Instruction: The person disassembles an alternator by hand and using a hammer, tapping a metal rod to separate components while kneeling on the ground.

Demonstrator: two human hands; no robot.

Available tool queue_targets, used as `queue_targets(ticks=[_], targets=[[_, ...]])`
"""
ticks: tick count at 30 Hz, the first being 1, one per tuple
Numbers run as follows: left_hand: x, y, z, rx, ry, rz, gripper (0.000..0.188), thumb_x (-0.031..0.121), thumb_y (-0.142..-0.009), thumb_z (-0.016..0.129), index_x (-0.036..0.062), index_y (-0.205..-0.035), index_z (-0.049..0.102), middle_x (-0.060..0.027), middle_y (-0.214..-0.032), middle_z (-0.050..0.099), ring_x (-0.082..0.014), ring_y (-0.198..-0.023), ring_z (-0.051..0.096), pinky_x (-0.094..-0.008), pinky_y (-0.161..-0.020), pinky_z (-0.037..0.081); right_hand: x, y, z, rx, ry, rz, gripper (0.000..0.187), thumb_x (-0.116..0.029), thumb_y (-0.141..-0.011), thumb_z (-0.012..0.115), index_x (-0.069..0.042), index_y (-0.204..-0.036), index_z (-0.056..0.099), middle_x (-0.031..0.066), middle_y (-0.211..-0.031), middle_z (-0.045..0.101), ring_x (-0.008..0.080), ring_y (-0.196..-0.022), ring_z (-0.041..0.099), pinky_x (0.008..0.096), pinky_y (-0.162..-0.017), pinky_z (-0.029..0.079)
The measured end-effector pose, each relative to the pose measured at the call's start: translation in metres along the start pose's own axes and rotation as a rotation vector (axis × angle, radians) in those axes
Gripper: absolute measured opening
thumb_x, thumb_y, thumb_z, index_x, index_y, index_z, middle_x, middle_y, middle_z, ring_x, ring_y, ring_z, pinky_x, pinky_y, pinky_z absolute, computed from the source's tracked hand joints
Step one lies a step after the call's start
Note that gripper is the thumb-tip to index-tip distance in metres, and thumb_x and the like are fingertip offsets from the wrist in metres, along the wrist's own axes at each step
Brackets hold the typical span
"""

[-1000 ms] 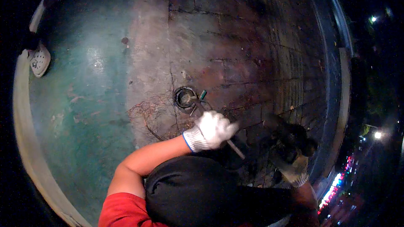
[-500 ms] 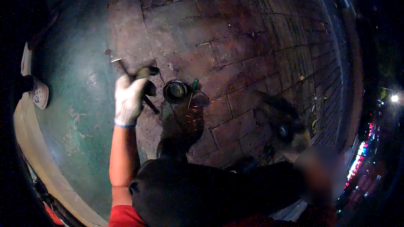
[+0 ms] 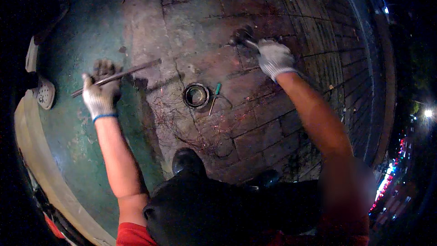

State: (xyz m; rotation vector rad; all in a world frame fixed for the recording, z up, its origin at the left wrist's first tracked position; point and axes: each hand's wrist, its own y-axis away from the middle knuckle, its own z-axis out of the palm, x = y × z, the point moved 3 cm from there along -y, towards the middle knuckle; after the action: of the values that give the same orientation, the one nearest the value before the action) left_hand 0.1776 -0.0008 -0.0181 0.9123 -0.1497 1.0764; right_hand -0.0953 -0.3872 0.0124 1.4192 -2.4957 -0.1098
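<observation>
My left hand [image 3: 101,91], in a white work glove, is at the left over the green floor. A long flat metal bar [image 3: 136,68] lies slantwise across its fingers, with the thumb against it. My right hand [image 3: 275,57], gloved too, is closed round the thin shaft of a hammer-like tool [image 3: 242,36] with a dark head; its exact kind is unclear in the dim light. On the paving between the hands sits a round black ring-shaped part [image 3: 196,95] with a hollow middle. Just right of it lies a screwdriver [image 3: 217,89] with a green handle.
Thin copper-like wire strands [image 3: 214,134] are strewn over the paving near my dark shoe [image 3: 185,161]. A pale perforated clog [image 3: 45,93] shows at the far left. Beyond a kerb on the right are bright lights.
My left hand has moved left, now with the bar slanting across it. My right hand has come up into clear view at the upper right with the dark-headed tool.
</observation>
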Motion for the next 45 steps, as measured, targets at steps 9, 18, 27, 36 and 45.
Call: queue_targets(ticks=[9, 18, 27, 36, 45], targets=[[-0.085, -0.065, -0.007, 0.086, -0.023, -0.220, 0.066, 0.051, -0.097, 0.039, -0.0038, -0.134, 0.035, -0.0261, -0.133, 0.042, -0.0442, -0.118, 0.046, -0.0604, -0.100, 0.035, -0.061, -0.038, 0.044, 0.169, 0.094, 0.067, 0.027, -0.029, -0.081, 0.061, -0.010, -0.100, 0.063, 0.0139, -0.104, 0.062, 0.0303, -0.101, 0.060, 0.0468, -0.080, 0.048], [-0.095, 0.109, 0.006, -0.733, -1.750, 0.189, 0.067, 0.043, -0.081, 0.067, 0.0030, -0.132, 0.049, -0.0238, -0.118, 0.060, -0.0363, -0.110, 0.059, -0.0403, -0.094, 0.046, -0.102, 0.150, 0.061, -0.707, -0.184, -0.630, 0.043, -0.047, -0.084, 0.057, -0.006, -0.093, 0.064, 0.0177, -0.095, 0.066, 0.0339, -0.089, 0.065, 0.0462, -0.079, 0.050], [-0.112, 0.115, -0.042, -0.784, -1.973, 0.040, 0.060, 0.034, -0.083, 0.064, 0.0043, -0.133, 0.046, -0.0280, -0.098, 0.064, -0.0432, -0.095, 0.061, -0.0473, -0.081, 0.049, -0.127, 0.074, 0.044, -0.614, -0.500, 0.115, 0.063, -0.058, -0.084, 0.049, 0.001, -0.099, 0.067, 0.0281, -0.102, 0.063, 0.0433, -0.101, 0.060, 0.0477, -0.087, 0.046], [-0.106, 0.115, -0.070, -0.554, -1.174, -0.595, 0.053, 0.011, -0.085, 0.061, -0.0018, -0.134, 0.047, -0.0121, -0.107, 0.066, -0.0154, -0.078, 0.061, -0.0279, -0.068, 0.051, -0.162, 0.071, 0.057, -0.587, -0.453, -0.230, 0.042, -0.037, -0.093, 0.043, -0.006, -0.091, 0.070, 0.0240, -0.096, 0.065, 0.0420, -0.091, 0.062, 0.0493, -0.083, 0.048], [-0.082, 0.111, -0.067, -0.591, -1.074, -0.586, 0.056, 0.006, -0.084, 0.060, -0.0057, -0.136, 0.043, -0.0139, -0.121, 0.061, -0.0179, -0.096, 0.061, -0.0285, -0.083, 0.050, -0.129, 0.066, 0.051, -0.322, -0.638, 0.016, 0.042, -0.037, -0.086, 0.050, 0.000, -0.090, 0.067, 0.0290, -0.092, 0.063, 0.0448, -0.091, 0.061, 0.0501, -0.080, 0.048]])
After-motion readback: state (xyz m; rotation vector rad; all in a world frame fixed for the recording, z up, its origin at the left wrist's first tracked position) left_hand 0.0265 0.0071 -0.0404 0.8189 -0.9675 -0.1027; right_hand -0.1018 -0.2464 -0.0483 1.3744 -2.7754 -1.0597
